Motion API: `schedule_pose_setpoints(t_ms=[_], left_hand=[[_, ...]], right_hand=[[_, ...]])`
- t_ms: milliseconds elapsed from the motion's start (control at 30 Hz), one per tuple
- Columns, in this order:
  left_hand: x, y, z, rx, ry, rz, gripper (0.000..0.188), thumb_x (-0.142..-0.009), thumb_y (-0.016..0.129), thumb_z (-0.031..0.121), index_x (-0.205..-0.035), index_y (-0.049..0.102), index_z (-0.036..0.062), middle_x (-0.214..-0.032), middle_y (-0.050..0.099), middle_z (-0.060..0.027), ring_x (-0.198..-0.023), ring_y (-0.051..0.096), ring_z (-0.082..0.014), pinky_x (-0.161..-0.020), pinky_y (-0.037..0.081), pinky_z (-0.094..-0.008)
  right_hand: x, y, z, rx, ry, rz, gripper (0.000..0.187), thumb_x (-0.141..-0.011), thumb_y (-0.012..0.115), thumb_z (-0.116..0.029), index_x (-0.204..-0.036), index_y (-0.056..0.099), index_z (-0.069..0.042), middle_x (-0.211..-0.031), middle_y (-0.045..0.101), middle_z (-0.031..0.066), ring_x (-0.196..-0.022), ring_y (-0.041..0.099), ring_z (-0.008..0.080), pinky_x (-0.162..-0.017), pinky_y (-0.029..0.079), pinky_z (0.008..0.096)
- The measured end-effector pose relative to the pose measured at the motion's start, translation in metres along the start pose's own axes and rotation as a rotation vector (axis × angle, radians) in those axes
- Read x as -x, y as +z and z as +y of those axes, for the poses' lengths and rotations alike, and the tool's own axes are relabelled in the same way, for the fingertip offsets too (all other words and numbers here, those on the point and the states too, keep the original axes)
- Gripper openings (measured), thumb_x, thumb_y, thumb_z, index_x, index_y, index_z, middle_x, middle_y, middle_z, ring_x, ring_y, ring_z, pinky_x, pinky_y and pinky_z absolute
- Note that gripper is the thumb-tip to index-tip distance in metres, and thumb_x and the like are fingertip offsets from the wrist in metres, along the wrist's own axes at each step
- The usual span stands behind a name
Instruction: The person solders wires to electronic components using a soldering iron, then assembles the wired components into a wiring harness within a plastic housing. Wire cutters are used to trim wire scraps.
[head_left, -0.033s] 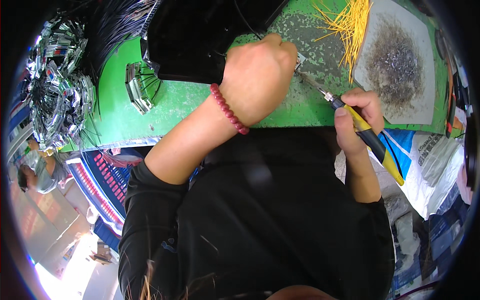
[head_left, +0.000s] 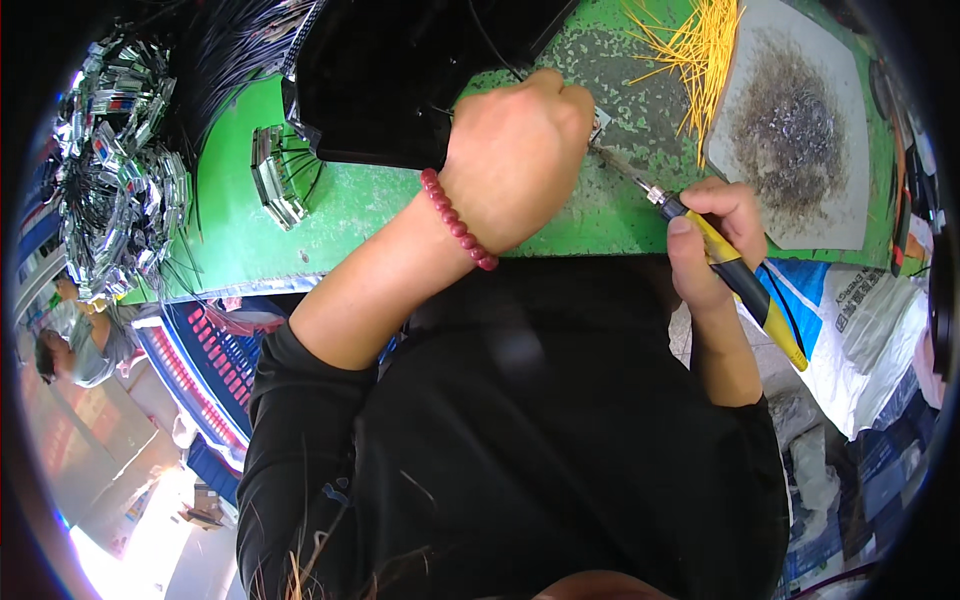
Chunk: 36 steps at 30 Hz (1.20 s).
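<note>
My right hand [head_left: 722, 235] is closed around the yellow and black handle of a soldering iron [head_left: 742, 270]. The iron's dark tip points up and left, ending beside my left hand [head_left: 522, 160]. That left hand is curled, knuckles up, over the green worktop, with a red bead bracelet at its wrist. A small pale metallic piece [head_left: 600, 122] peeks out at the fingers' right side; what the fingers grip is hidden beneath them. Against the back of the hand lies a large black panel-like object [head_left: 385, 90], and a thin black wire [head_left: 490, 38] runs down toward my fingers.
Yellow wires [head_left: 700, 70] lie at the far right beside a grey sheet [head_left: 845, 205] with dark residue. Left of the panel sits a small silver part with black leads [head_left: 275, 178]. Silver parts [head_left: 120, 180] are heaped farther left. The green worktop's [head_left: 350, 215] near edge fronts my body.
</note>
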<state>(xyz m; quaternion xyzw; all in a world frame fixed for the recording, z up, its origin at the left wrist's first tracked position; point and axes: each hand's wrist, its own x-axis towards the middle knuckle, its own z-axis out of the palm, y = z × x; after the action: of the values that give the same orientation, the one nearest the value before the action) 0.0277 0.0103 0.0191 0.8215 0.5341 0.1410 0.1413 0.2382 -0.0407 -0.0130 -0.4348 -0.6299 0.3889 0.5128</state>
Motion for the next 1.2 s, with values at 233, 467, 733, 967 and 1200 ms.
schedule_pose_setpoints(t_ms=[233,467,733,967,1200], left_hand=[[-0.001,0.0,-0.002,0.01,0.006,-0.007,0.008,-0.08,0.064,0.012,-0.077,0.06,0.0067,-0.077,0.059,-0.0097,-0.068,0.062,-0.0314,-0.056,0.05,-0.0403],[-0.004,-0.002,-0.001,0.007,0.019,0.006,0.009,-0.08,0.064,0.013,-0.076,0.059,0.0064,-0.077,0.059,-0.0101,-0.067,0.062,-0.0314,-0.056,0.051,-0.0403],[-0.001,-0.006,0.002,0.01,-0.011,-0.034,0.009,-0.079,0.065,0.012,-0.077,0.06,0.0062,-0.078,0.059,-0.0104,-0.067,0.062,-0.0316,-0.056,0.051,-0.0407],[-0.001,-0.016,-0.001,0.063,0.006,-0.034,0.007,-0.08,0.063,0.011,-0.078,0.06,0.0049,-0.08,0.059,-0.0101,-0.071,0.062,-0.032,-0.059,0.051,-0.0415],[0.006,-0.053,0.009,0.263,-0.01,0.108,0.015,-0.075,0.065,0.004,-0.089,0.06,0.0035,-0.092,0.059,-0.0114,-0.077,0.062,-0.0333,-0.063,0.051,-0.0416]], right_hand=[[-0.001,0.001,-0.003,0.028,0.096,-0.051,0.021,-0.084,0.067,-0.015,-0.091,0.053,-0.001,-0.078,0.051,0.0031,-0.068,0.042,0.008,-0.062,0.032,0.0222],[0.005,-0.004,0.009,-0.18,0.004,0.082,0.022,-0.083,0.067,-0.01,-0.095,0.05,-0.003,-0.081,0.052,0.0049,-0.068,0.044,0.0085,-0.061,0.036,0.0231],[-0.003,0.013,-0.002,-0.258,0.099,0.092,0.048,-0.088,0.069,-0.015,-0.128,0.046,0.0,-0.089,0.067,0.0124,-0.073,0.065,0.0153,-0.069,0.054,0.0284],[-0.048,0.004,-0.006,0.362,-0.377,-0.166,0.033,-0.076,0.068,0.001,-0.106,0.063,-0.011,-0.074,0.063,0.0026,-0.057,0.061,0.0213,-0.049,0.045,0.0315],[-0.074,0.028,-0.003,0.445,-0.674,-0.202,0.041,-0.07,0.067,-0.004,-0.109,0.057,-0.013,-0.066,0.053,0.0018,-0.059,0.054,0.0238,-0.054,0.042,0.0349]])
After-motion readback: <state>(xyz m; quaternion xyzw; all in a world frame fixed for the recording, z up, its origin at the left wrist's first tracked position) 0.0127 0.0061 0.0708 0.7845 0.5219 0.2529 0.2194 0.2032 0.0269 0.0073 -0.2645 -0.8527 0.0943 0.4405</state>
